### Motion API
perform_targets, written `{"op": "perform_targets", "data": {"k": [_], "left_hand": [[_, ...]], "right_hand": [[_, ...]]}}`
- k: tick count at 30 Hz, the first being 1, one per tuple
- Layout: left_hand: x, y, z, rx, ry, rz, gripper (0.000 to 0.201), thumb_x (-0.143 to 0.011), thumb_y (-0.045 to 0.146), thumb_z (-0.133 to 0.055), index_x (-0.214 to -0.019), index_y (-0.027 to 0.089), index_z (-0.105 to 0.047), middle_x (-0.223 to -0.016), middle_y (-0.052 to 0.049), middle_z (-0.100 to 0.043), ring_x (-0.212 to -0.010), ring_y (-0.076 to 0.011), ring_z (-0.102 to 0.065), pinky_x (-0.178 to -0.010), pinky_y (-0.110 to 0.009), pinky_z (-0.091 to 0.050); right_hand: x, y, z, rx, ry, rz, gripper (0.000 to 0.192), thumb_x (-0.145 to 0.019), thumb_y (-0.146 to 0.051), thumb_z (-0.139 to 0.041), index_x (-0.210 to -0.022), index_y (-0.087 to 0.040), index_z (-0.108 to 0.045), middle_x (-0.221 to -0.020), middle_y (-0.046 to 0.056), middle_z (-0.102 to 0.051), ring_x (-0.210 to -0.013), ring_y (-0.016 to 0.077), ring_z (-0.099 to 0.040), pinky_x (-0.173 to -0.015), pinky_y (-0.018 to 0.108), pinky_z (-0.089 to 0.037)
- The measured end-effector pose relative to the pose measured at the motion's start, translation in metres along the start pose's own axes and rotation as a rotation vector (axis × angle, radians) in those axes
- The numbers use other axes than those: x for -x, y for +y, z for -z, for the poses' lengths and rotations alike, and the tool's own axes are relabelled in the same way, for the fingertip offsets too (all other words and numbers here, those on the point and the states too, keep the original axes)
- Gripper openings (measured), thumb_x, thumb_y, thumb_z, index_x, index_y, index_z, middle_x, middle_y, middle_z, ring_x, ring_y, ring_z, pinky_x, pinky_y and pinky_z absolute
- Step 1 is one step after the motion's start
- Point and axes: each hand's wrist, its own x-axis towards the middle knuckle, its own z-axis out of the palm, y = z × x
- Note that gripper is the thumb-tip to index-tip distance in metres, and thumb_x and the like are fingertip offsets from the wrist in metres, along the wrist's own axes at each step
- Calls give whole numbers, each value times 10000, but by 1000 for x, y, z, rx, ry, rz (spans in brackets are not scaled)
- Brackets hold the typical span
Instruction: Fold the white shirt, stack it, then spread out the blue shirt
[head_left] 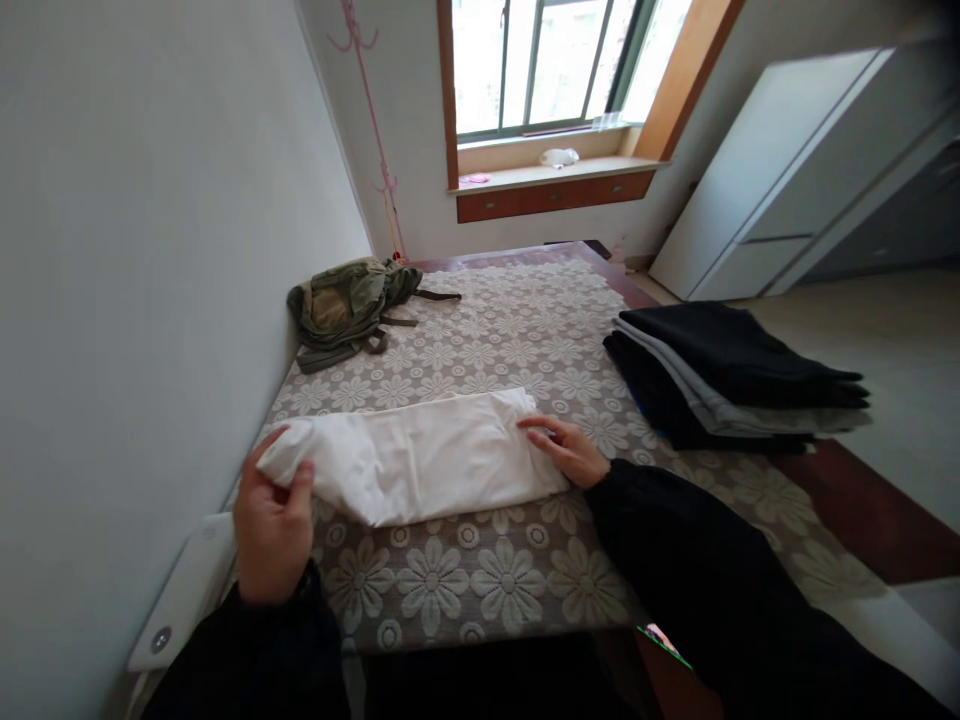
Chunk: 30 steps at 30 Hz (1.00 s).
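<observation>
A white folded garment (442, 455) lies lengthwise across the near part of the table; its exact kind does not show. My left hand (274, 530) grips its left end between thumb and fingers, and that end is lifted and bunched a little. At the right end, my right hand (566, 450) rests on the cloth with index finger and thumb stretched out and apart. Part of the right hand's other fingers is hidden below the palm.
A flowered lace tablecloth (510, 580) covers the table. An olive backpack (345, 305) lies by the left wall, its straps toward the middle. At the right edge is a stack of folded dark and grey clothes (727, 370). A white fridge (772, 170) stands beyond.
</observation>
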Motion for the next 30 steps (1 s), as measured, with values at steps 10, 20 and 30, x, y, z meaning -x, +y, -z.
{"op": "perform_targets", "data": {"k": [10,20,30], "left_hand": [[98,63,-177,-323,-865,-583,647,-945,58,-472,-1575,205,-486,-1561,-153,-625,-1385,-299,-643,-1121,-441,-543],[58,-1,-105,-405,-716,-526,385,-1014,387,-603,-1375,262,-649,-1492,-103,-675,-1472,-341,-542,-1256,-594,-401],[34,-25,-78,-77,-695,171,755,-913,580,-622,-1568,226,-498,-1308,-131,-703,-1134,-312,-698,-1009,-500,-569]], "right_hand": [[-4,2,1,-283,-17,-77,834,-826,-984,-479,-908,-220,-802,-797,95,-752,-859,325,-730,-747,446,-600],[0,2,-4,-301,-43,-117,478,-713,-537,-903,-1038,-219,-756,-1002,67,-804,-886,283,-766,-779,425,-637],[6,-14,-7,-577,-22,-41,941,-611,-273,-971,-1429,-306,-509,-1369,71,-689,-1227,287,-680,-1047,457,-593]]}}
